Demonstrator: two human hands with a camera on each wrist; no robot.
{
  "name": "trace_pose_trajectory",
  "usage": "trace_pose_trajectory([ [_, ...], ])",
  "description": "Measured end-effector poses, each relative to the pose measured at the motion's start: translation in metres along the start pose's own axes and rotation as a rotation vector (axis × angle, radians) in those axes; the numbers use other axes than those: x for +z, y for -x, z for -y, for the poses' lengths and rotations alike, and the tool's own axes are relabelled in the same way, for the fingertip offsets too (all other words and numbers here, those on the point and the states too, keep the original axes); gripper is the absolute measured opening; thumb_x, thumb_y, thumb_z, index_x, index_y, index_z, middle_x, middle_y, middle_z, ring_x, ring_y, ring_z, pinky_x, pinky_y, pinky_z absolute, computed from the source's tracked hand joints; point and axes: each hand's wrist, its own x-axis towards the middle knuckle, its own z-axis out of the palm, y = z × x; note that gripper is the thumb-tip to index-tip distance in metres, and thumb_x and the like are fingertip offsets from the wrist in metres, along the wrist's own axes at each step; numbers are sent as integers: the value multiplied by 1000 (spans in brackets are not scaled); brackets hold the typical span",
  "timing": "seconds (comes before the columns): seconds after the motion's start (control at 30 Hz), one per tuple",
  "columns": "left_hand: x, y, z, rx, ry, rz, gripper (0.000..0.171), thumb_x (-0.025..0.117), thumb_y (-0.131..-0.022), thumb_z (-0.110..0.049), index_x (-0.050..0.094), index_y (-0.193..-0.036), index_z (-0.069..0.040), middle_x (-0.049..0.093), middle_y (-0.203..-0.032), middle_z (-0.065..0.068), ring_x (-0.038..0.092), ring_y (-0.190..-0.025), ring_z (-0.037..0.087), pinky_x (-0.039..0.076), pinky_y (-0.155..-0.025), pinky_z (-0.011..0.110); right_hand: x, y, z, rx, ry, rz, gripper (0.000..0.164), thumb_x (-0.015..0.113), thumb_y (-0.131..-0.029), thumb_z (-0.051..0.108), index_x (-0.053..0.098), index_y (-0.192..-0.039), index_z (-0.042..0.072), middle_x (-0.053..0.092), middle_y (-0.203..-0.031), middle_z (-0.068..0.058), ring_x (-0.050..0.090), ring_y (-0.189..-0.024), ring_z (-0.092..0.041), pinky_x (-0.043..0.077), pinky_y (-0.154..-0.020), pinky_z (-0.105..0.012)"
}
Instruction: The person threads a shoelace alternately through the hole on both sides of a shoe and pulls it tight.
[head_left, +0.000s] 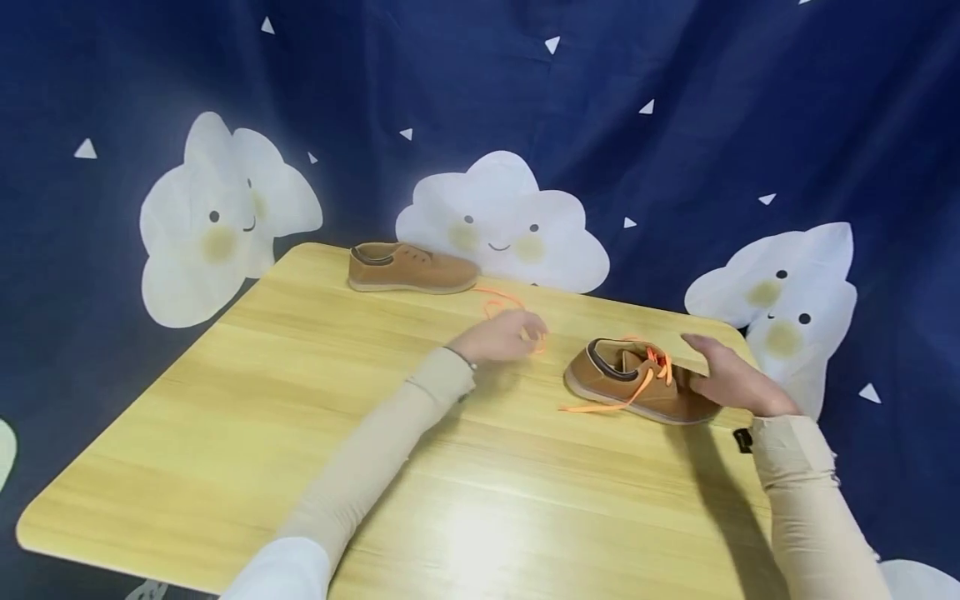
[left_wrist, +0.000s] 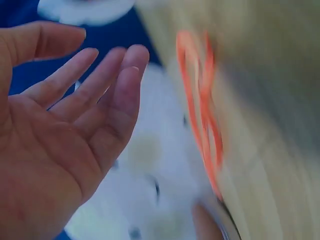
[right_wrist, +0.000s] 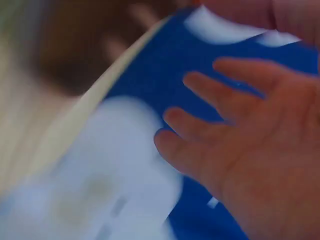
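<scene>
Two beige fabric sleeves [head_left: 375,462] lead to your right hand [head_left: 738,385] and left hand [head_left: 497,337], apart, fingers relaxed, gripping nothing. Near right, one tan leather-look shoe [head_left: 618,387], threaded with one thin orange lace [head_left: 637,391], seems light, firm-soled; grip its heel. One loose orange lace [left_wrist: 204,95], probably limp, lies beside your left hand. Far left: second tan shoe [head_left: 427,273].

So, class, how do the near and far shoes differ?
The near shoe is threaded with orange lace; the far shoe shows none threaded. The near shoe is by the right hand; the far shoe stands at the back of the table. Both are brown, low-cut shoes.
</scene>
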Motion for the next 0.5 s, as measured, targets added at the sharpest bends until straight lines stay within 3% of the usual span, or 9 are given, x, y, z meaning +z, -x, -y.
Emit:
trace_pose_trajectory([
  [0.07, -20, 11, 16, -36, 56, -93, 36, 57, -101, -12, 62, -136, -4, 66, -133, 13, 64, -122, 27, 51, -108, 41, -2, -14, 35, -49, -62, -96, 65, 59, -94, -2, 35, -153, -12, 40, -154, -37, 45, -135, -57, 41, -108, -66],
  [0.2, -55, 39, 56, -205, 229, -298, 30, 54, -102, -12, 64, -128, -2, 68, -122, 17, 68, -106, 37, 58, -95, 49, 10, -57, 100, -145, -282, -196, 47, 52, -102, 2, 48, -149, -3, 55, -147, -27, 58, -129, -46, 49, -106, -58],
  [0.23, -62, 46, 69, -245, 255, -352, 31, 54, -102, -13, 65, -127, 0, 68, -120, 18, 68, -102, 38, 59, -91, 49, 15, -70, 114, -162, -332, -198, 45, 52, -103, 2, 50, -147, -4, 57, -145, -27, 54, -136, -46, 47, -109, -58],
  [0.3, -73, 61, 93, -334, 298, -451, 32, 53, -102, -15, 64, -127, 2, 67, -116, 21, 69, -99, 41, 60, -88, 51, 28, -98, 138, -170, -411, -179, 42, 51, -104, 2, 52, -145, -3, 60, -140, -28, 59, -130, -46, 50, -108, -56],
  [0.37, -82, 76, 113, -411, 275, -540, 33, 50, -103, -19, 64, -125, 2, 67, -111, 19, 68, -98, 36, 59, -89, 45, 44, -123, 158, -136, -484, -146, 41, 52, -104, 5, 53, -145, -3, 62, -137, -27, 63, -126, -45, 53, -105, -54],
  [0.4, -86, 82, 122, -444, 271, -571, 32, 48, -103, -19, 64, -120, 3, 66, -109, 18, 67, -96, 35, 58, -88, 43, 52, -134, 166, -113, -522, -128, 41, 53, -105, 7, 53, -145, -2, 62, -137, -27, 63, -124, -45, 54, -104, -53],
  [0.5, -96, 98, 138, -521, 297, -645, 36, 44, -102, -18, 58, -127, 4, 61, -118, 19, 62, -97, 29, 52, -88, 36, 72, -164, 179, -45, -639, -80, 44, 53, -105, 10, 50, -147, -3, 60, -140, -27, 64, -123, -43, 55, -103, -50],
])
